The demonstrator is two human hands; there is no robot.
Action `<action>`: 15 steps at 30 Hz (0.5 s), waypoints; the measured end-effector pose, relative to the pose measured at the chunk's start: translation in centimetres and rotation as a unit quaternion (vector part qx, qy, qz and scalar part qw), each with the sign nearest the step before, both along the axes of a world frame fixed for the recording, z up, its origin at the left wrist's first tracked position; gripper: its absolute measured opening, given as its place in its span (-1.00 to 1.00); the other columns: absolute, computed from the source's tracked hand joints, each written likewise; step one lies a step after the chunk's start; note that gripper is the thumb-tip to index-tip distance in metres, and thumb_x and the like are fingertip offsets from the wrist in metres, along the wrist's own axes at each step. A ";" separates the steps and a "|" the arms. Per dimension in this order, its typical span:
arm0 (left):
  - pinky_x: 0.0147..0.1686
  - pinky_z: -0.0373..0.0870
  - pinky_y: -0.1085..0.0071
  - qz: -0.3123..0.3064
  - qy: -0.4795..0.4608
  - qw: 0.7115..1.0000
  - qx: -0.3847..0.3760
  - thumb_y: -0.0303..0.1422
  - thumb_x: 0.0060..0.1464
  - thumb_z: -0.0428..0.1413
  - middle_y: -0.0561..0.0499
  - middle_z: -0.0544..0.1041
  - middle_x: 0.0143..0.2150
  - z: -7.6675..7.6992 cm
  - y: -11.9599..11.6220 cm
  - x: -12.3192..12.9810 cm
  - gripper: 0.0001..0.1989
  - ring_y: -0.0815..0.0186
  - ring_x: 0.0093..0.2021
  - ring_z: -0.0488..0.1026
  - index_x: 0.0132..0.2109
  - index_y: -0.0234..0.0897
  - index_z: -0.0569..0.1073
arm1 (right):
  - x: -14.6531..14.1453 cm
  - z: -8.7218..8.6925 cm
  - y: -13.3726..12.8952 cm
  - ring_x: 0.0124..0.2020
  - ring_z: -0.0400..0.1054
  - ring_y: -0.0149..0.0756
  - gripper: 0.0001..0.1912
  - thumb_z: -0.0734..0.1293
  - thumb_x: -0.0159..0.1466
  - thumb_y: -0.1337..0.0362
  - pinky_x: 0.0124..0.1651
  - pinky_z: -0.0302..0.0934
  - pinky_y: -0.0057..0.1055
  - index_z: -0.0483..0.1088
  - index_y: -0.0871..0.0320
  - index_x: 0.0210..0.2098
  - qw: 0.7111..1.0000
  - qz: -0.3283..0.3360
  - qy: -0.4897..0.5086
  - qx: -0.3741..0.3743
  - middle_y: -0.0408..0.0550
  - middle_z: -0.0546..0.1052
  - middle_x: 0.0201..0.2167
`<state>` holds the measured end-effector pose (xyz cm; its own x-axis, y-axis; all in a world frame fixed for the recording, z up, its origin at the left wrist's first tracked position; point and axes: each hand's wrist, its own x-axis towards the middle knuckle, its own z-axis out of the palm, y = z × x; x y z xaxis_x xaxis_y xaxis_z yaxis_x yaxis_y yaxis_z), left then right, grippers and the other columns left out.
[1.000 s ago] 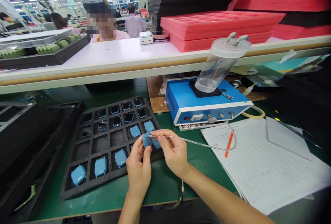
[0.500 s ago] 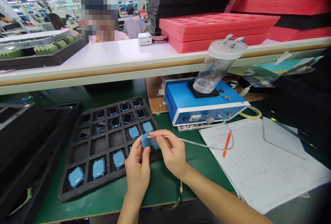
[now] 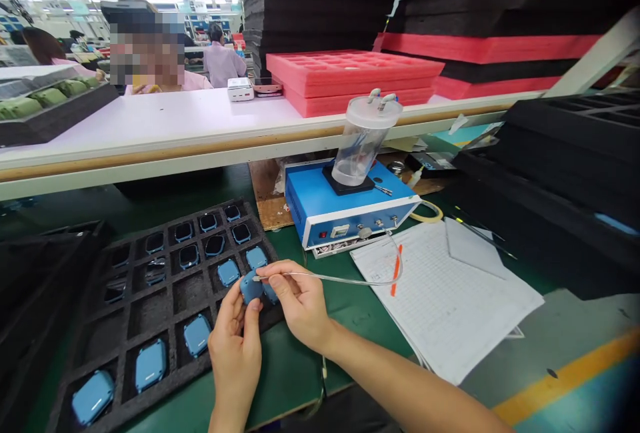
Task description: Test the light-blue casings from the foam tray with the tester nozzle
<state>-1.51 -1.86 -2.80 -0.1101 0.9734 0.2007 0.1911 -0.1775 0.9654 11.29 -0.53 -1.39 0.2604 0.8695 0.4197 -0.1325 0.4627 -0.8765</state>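
Observation:
My left hand pinches a blue watch case between thumb and fingers, above the near right part of a black foam tray. My right hand grips the end of a thin clear tube, whose tip touches the case or is very close to it. The tube curves back to the front of a blue machine box. Compartments of the tray hold several blue watch cases, some back side up like this case, others with dark screens up like this watch.
On the blue box stands a clear cylinder. Papers with an orange strip lie to the right. A white shelf crosses above, bearing red foam trays and black foam stacks. A person sits beyond it.
The camera view has turned to the right, so most things appear further left. My hands keep the same hold on the watch case and the tube.

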 end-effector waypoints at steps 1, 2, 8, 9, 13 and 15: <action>0.13 0.56 0.14 0.000 -0.003 1.000 0.000 -0.11 0.25 0.17 -0.19 0.60 0.15 0.1 0.0 0.0 -0.56 0.06 0.15 0.58 0.17 -0.23 0.48 | 0.0 0.0 0.0 -0.16 0.60 -0.23 -0.81 0.32 0.42 0.19 -0.05 0.52 -0.31 0.57 0.10 -0.15 1.000 -0.001 0.000 0.000 0.02 0.65 -0.18; 0.12 0.57 0.15 -0.001 -0.007 1.000 0.001 -0.11 0.25 0.17 -0.19 0.60 0.15 0.2 0.0 0.0 -0.56 0.06 0.15 0.57 0.17 -0.22 0.47 | 0.0 0.0 -0.1 -0.16 0.60 -0.23 -0.81 0.32 0.42 0.18 -0.05 0.53 -0.30 0.57 0.10 -0.15 1.000 -0.002 -0.001 -0.001 0.02 0.65 -0.18; 0.11 0.58 0.18 -0.009 -0.020 1.000 0.001 -0.14 0.26 0.17 -0.18 0.60 0.15 0.1 0.1 0.2 -0.58 0.08 0.14 0.57 0.17 -0.21 0.47 | -0.1 0.0 0.0 -0.15 0.60 -0.21 -0.79 0.31 0.43 0.17 -0.05 0.53 -0.27 0.57 0.09 -0.15 1.000 -0.009 -0.012 -0.001 0.04 0.65 -0.18; 0.12 0.57 0.18 -0.008 -0.020 1.000 0.002 -0.15 0.26 0.17 -0.17 0.60 0.15 0.0 0.0 0.3 -0.59 0.09 0.14 0.58 0.17 -0.21 0.47 | -0.1 0.0 0.0 -0.15 0.60 -0.20 -0.80 0.32 0.42 0.18 -0.05 0.53 -0.27 0.57 0.09 -0.15 1.000 -0.006 -0.011 -0.001 0.04 0.65 -0.17; 0.04 0.59 0.21 0.005 -0.004 1.000 0.009 -0.19 0.26 0.16 -0.16 0.62 0.04 0.8 -0.4 0.2 -0.65 0.13 -0.01 0.63 0.11 -0.24 0.47 | 0.0 0.1 -0.5 -0.14 0.60 -0.21 -0.83 0.33 0.41 0.21 -0.05 0.53 -0.27 0.58 0.09 -0.17 1.000 -0.002 -0.012 0.010 0.02 0.66 -0.17; -0.03 0.60 0.21 0.032 0.044 0.998 0.025 -0.21 0.27 0.12 -0.16 0.62 -0.04 1.8 -0.3 -0.5 -0.72 0.15 -0.09 0.63 0.03 -0.25 0.48 | 0.2 0.3 -0.9 -0.16 0.59 -0.23 -0.84 0.35 0.40 0.21 -0.06 0.52 -0.29 0.58 0.09 -0.19 1.000 -0.012 -0.009 0.008 0.01 0.66 -0.18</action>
<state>-2.00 -2.12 -1.02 -0.1519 0.9533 0.2611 0.2870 -0.2102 0.9346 11.47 -1.41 -1.08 0.2732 0.8565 0.4379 -0.1065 0.4794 -0.8711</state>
